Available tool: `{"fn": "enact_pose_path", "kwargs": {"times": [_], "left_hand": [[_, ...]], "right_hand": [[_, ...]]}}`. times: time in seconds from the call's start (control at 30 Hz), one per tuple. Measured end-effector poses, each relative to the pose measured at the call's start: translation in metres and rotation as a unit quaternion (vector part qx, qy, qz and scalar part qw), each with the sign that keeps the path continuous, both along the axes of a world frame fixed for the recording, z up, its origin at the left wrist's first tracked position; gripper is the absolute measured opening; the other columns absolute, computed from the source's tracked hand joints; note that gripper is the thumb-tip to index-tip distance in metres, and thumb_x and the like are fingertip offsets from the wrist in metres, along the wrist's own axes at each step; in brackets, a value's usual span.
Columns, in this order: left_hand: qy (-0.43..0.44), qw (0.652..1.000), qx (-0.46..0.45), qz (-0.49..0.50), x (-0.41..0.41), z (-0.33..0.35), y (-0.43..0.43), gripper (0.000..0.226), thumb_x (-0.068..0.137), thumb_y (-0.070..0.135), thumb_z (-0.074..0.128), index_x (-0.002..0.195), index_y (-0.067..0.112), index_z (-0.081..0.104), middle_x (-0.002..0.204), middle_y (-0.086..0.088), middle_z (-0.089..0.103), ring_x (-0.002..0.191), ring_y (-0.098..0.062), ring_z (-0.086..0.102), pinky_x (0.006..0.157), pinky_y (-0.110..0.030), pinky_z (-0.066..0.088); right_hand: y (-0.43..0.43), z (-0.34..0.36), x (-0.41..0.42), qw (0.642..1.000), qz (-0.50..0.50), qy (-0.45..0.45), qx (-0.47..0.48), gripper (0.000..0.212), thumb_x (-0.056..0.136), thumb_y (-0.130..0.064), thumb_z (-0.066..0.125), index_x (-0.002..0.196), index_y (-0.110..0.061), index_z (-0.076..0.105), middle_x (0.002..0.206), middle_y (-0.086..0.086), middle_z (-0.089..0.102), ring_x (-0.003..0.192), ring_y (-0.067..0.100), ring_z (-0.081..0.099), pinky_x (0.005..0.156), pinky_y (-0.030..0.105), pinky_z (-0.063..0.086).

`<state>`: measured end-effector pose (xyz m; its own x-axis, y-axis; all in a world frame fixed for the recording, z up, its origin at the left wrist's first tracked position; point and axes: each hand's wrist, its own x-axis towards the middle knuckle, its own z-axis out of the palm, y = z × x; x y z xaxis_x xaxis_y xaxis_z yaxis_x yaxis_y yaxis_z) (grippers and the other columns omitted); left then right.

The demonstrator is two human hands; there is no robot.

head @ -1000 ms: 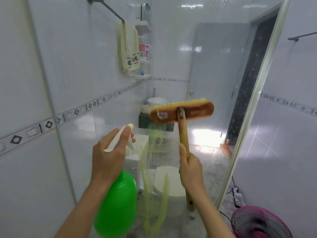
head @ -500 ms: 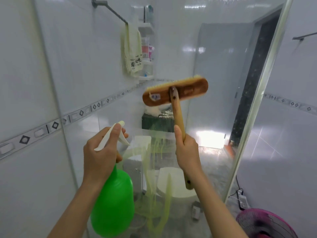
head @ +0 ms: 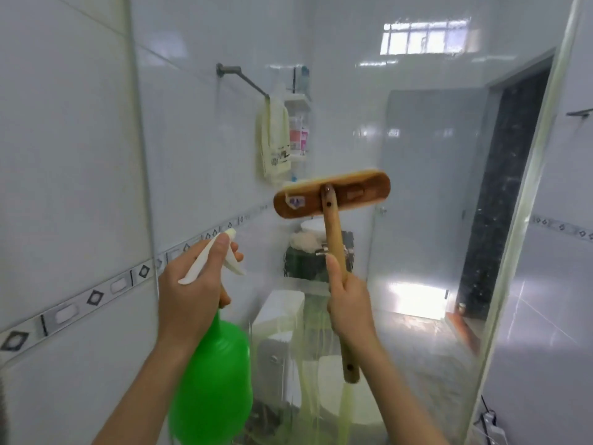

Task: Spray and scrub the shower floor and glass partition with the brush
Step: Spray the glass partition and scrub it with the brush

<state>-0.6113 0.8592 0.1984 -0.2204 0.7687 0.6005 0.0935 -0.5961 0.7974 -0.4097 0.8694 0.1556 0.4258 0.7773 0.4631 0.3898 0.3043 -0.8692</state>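
While the head view looks through the glass partition (head: 417, 239), both hands are raised in front of it.

Left hand (head: 192, 297): fingers wrapped round the neck of the green spray bottle (head: 215, 380), one finger lying along the top of its white spray head (head: 208, 258), nozzle aimed at the glass. Bottle body hangs below the wrist, blurred.

Right hand (head: 348, 303): closed round the wooden handle about mid-length, thumb laid up along it. Brush (head: 332, 197) upright, head on top, right end tilted slightly higher, wooden back facing the camera, bristles toward the glass. Can't confirm bristle contact with the pane.

Yellow-green streaks (head: 308, 364) run down the glass below the hands.

Seen through the pane: toilet (head: 282, 309), towel (head: 272, 146) hanging on a rail (head: 244, 78), corner shelf (head: 298, 101) with bottles, grey door (head: 426, 187). The pane's frame edge (head: 529, 220) runs down the right side.
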Motion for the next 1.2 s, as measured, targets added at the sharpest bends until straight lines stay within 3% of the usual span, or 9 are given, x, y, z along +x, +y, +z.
{"fn": "enact_pose_path", "kwargs": {"times": [0.1, 0.2, 0.3, 0.5, 0.73, 0.83, 0.93, 1.13, 1.2], "left_hand": [[-0.018, 1.000, 0.010, -0.004, -0.010, 0.008, 0.003, 0.037, 0.101, 0.038, 0.054, 0.080, 0.015, 0.076, 0.048, 0.008, 0.059, 0.040, -0.013, 0.047, 0.045, -0.016, 0.041], [-0.022, 0.999, 0.022, -0.006, -0.016, 0.014, 0.006, 0.037, 0.100, 0.037, 0.055, 0.078, 0.015, 0.076, 0.051, 0.007, 0.060, 0.041, -0.016, 0.045, 0.044, -0.018, 0.040], [-0.018, 0.999, 0.033, -0.009, -0.021, 0.018, 0.009, 0.037, 0.099, 0.040, 0.055, 0.077, 0.019, 0.077, 0.057, 0.001, 0.065, 0.041, -0.016, 0.046, 0.042, -0.017, 0.041], [-0.019, 0.999, 0.032, -0.008, -0.033, 0.020, 0.014, 0.038, 0.094, 0.049, 0.053, 0.077, 0.027, 0.078, 0.053, -0.026, 0.054, 0.041, -0.015, 0.045, 0.050, -0.025, 0.043], [-0.018, 1.000, 0.023, -0.005, -0.037, 0.013, 0.025, 0.035, 0.094, 0.049, 0.054, 0.078, 0.029, 0.078, 0.063, -0.023, 0.063, 0.042, -0.017, 0.046, 0.049, -0.024, 0.044], [-0.008, 1.000, 0.020, 0.000, -0.041, 0.009, 0.023, 0.038, 0.096, 0.047, 0.053, 0.075, 0.027, 0.077, 0.051, -0.027, 0.051, 0.041, -0.017, 0.045, 0.045, -0.020, 0.041], [-0.007, 1.000, 0.013, 0.005, -0.047, 0.000, 0.020, 0.036, 0.098, 0.043, 0.054, 0.077, 0.026, 0.078, 0.060, -0.028, 0.058, 0.041, -0.016, 0.045, 0.052, -0.025, 0.044], [0.013, 0.999, -0.001, 0.032, -0.062, -0.012, 0.017, 0.036, 0.098, 0.043, 0.052, 0.080, 0.025, 0.078, 0.050, -0.022, 0.054, 0.037, -0.010, 0.043, 0.042, -0.015, 0.038], [0.013, 0.999, -0.004, 0.041, -0.068, -0.016, 0.016, 0.036, 0.097, 0.045, 0.051, 0.079, 0.028, 0.077, 0.051, -0.023, 0.055, 0.038, -0.011, 0.045, 0.042, -0.019, 0.040]], "right_hand": [[-0.010, -0.020, -0.010, 0.998, 0.032, 0.036, -0.040, 0.057, 0.080, -0.069, 0.037, 0.061, -0.017, 0.046, 0.047, -0.005, 0.040, 0.044, 0.014, 0.040, 0.053, 0.031, 0.039], [0.017, 0.076, -0.018, 0.999, 0.014, -0.035, 0.010, 0.056, 0.089, -0.066, 0.036, 0.061, -0.019, 0.043, 0.046, -0.005, 0.040, 0.041, 0.011, 0.041, 0.049, 0.029, 0.039], [0.038, 0.159, -0.015, 0.997, 0.012, -0.026, 0.077, 0.055, 0.092, -0.064, 0.036, 0.061, -0.019, 0.039, 0.047, -0.005, 0.037, 0.036, 0.009, 0.036, 0.039, 0.024, 0.035], [0.007, 0.035, -0.004, 0.999, 0.007, 0.033, 0.023, 0.061, 0.079, -0.073, 0.035, 0.066, -0.015, 0.044, 0.048, -0.003, 0.038, 0.046, 0.017, 0.039, 0.051, 0.030, 0.037], [0.040, 0.166, -0.006, 0.996, 0.018, -0.012, 0.083, 0.054, 0.092, -0.064, 0.036, 0.061, -0.020, 0.041, 0.044, -0.007, 0.036, 0.036, 0.009, 0.035, 0.037, 0.021, 0.033], [0.030, 0.083, -0.009, 0.999, 0.011, -0.016, 0.047, 0.060, 0.085, -0.071, 0.036, 0.061, -0.017, 0.044, 0.046, -0.006, 0.039, 0.044, 0.014, 0.040, 0.043, 0.027, 0.037], [0.014, -0.022, -0.027, 0.998, 0.006, 0.013, -0.068, 0.069, 0.072, -0.079, 0.035, 0.066, -0.014, 0.056, 0.054, -0.002, 0.050, 0.054, 0.015, 0.052, 0.057, 0.038, 0.049], [0.060, 0.082, -0.061, 0.995, 0.079, -0.051, 0.041, 0.051, 0.091, -0.061, 0.038, 0.061, -0.021, 0.044, 0.052, -0.004, 0.041, 0.048, 0.010, 0.041, 0.047, 0.027, 0.035], [0.066, 0.062, -0.064, 0.995, 0.080, -0.038, 0.035, 0.053, 0.088, -0.066, 0.038, 0.064, -0.019, 0.046, 0.055, -0.002, 0.043, 0.050, 0.011, 0.042, 0.047, 0.025, 0.036]]}}
